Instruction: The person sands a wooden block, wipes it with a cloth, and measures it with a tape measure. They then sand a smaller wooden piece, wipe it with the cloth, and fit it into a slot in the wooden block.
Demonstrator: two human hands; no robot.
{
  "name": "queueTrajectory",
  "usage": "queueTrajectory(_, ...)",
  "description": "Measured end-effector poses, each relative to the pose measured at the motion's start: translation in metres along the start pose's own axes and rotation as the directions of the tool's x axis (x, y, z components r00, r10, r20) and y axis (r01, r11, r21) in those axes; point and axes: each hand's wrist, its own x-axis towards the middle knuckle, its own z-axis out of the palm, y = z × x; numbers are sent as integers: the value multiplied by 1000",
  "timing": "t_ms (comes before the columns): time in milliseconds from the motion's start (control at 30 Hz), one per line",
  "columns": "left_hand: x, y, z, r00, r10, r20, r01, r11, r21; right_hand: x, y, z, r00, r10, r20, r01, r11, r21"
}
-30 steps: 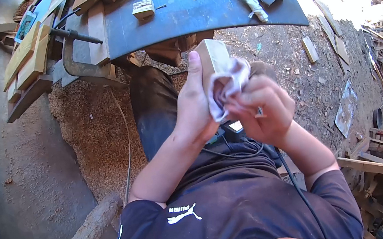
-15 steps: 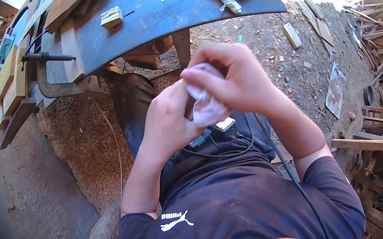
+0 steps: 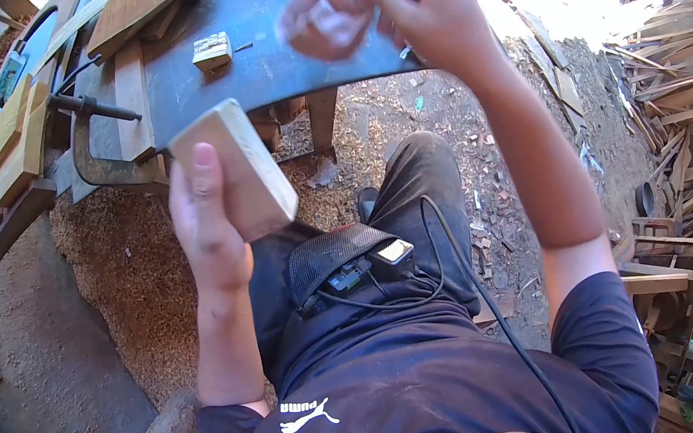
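Note:
A flat, pale wooden block (image 3: 235, 171) stands tilted in my left hand (image 3: 206, 216), the thumb pressed across its broad face. It is near the front edge of the dark metal table (image 3: 278, 73). My right hand (image 3: 432, 12) is raised over the table's right part, fingers pinching a crumpled whitish cloth (image 3: 326, 20). The cloth hangs out to the left and is smeared by motion. A small wood piece (image 3: 212, 52) lies on the table beyond the block, beside a thin nail-like bit (image 3: 243, 46).
A clamp (image 3: 99, 111) grips boards at the table's left side. Planks (image 3: 129, 15) lie along its back left. Scrap wood (image 3: 680, 91) is heaped at the right. Shavings (image 3: 140, 285) cover the floor. A cable (image 3: 496, 302) runs down from a pouch (image 3: 339, 254) at my waist.
My hands were together around the cloth. They have parted: the right has gone up and forward with the cloth, while the left has moved left and now shows the wooden block.

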Motion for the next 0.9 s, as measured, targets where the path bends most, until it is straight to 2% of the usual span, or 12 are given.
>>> queueTrajectory(100,-10,-6,-2,1000,-16,13,16,1000,17,73,42,-21,958,-222,-183,154,933,-326)
queueTrajectory(133,-12,-9,-5,999,-19,27,18,999,31,94,64,-31,931,-320,-178,210,865,-457)
queueTrajectory(167,-12,-12,-8,1000,-29,12,28,999,19,107,79,-42,933,-359,-33,242,692,-680)
queueTrajectory(233,-13,-12,-14,997,-72,-25,71,997,-21,137,111,-68,984,-147,98,174,716,-676)
queueTrajectory(267,-13,-12,-17,995,-95,-40,93,995,-41,155,130,-82,987,69,143,5,888,-460)
queueTrajectory(333,-11,-11,-20,990,-118,-75,112,991,-73,171,151,-99,925,229,302,-157,956,-246)
queueTrajectory(400,-7,-11,-22,989,-127,-78,120,989,-80,170,147,-104,831,349,434,-364,930,-51)
queueTrajectory(533,0,-15,-22,990,-127,-54,126,991,-36,164,147,-94,810,343,476,-247,936,-252)
queueTrajectory(667,6,-21,-17,989,-122,-82,119,992,-36,172,143,-81,844,353,403,-179,895,-409)
queueTrajectory(800,7,-28,-18,995,-83,-51,82,996,-19,156,126,-86,943,270,194,-148,862,-484)
queueTrajectory(867,6,-21,-12,998,-68,10,68,997,-42,133,99,-93,978,208,27,-183,911,-370)
queueTrajectory(900,6,-19,-9,998,-51,36,52,998,-30,119,90,-94,997,32,-64,-52,938,-344)
